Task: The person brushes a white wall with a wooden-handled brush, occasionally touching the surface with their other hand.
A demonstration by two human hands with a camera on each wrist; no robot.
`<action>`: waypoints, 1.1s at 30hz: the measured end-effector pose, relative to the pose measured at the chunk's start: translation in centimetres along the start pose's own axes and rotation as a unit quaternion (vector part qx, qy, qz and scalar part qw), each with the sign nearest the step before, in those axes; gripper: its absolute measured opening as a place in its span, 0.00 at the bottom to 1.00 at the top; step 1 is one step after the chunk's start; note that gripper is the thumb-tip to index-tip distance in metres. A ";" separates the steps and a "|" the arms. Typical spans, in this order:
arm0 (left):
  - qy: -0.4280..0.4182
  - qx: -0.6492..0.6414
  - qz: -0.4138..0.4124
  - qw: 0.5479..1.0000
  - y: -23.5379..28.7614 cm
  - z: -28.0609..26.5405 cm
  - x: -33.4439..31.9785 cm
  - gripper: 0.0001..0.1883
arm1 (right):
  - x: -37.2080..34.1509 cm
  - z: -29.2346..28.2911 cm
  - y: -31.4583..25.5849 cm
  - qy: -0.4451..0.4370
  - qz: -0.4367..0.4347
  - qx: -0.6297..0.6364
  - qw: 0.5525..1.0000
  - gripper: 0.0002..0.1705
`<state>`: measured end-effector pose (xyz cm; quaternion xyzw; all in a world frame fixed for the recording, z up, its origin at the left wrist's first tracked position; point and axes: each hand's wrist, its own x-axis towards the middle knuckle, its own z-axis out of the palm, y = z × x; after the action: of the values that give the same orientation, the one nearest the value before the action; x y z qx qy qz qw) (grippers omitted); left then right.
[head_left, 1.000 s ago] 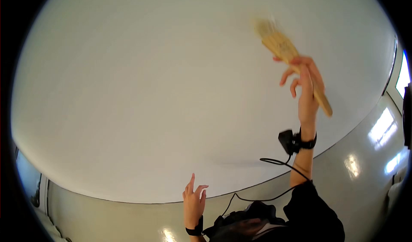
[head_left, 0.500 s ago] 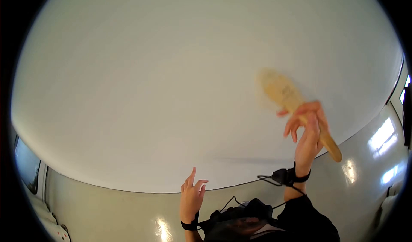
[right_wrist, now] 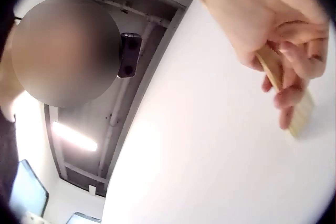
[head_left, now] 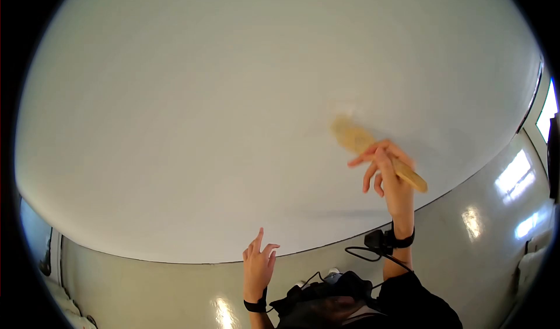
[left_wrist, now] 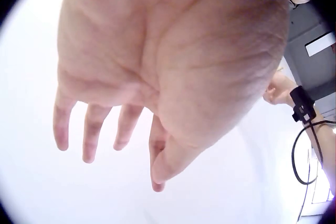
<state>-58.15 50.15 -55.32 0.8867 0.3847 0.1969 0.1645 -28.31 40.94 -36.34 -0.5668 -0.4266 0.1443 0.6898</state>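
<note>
A wide wooden-handled brush (head_left: pixel 352 136) slants across the large white surface (head_left: pixel 192 124) in the head view, its pale bristle end up and to the left. My right hand (head_left: pixel 389 168) grips its handle between thumb and fingers, and the handle's end sticks out past the palm. In the right wrist view the same hand (right_wrist: pixel 286 40) holds the brush (right_wrist: pixel 300 118) with its bristles by the white surface. My left hand (head_left: pixel 257 269) is at the surface's lower edge, holding nothing, its fingers extended; the left wrist view shows this hand (left_wrist: pixel 157 66) palm on.
Beyond the curved lower edge lies a shiny floor (head_left: pixel 146 276) with bright reflections. A black cable (head_left: pixel 361 256) loops from the right wrist camera (head_left: pixel 378 239). A screen (right_wrist: pixel 27 190) stands at lower left in the right wrist view.
The right hand and brush have come down toward the body over the last second, and most recently moved left. The left hand has barely shifted.
</note>
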 end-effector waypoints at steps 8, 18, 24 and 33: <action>-0.021 -0.015 0.013 1.000 -0.6 -0.2 0.2 0.09 | 0.7 1.0 -2.8 0.005 -0.114 0.041 0.993 0.15; -0.040 -0.024 -0.016 0.999 -2.1 1.1 -0.3 0.10 | 10.5 6.8 -2.0 0.031 -0.243 0.064 0.967 0.10; -0.052 -0.020 -0.035 0.998 -3.4 2.3 -1.0 0.12 | 4.5 4.9 5.5 0.048 -0.068 0.039 0.996 0.11; -0.057 -0.013 -0.034 0.998 -4.0 2.6 -0.9 0.11 | -0.6 2.5 7.4 0.043 -0.073 0.040 0.996 0.11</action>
<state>-59.98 51.70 -59.51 0.8808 0.4018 0.1456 0.2040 -28.46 44.52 -43.27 -0.5118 -0.4303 0.0864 0.7385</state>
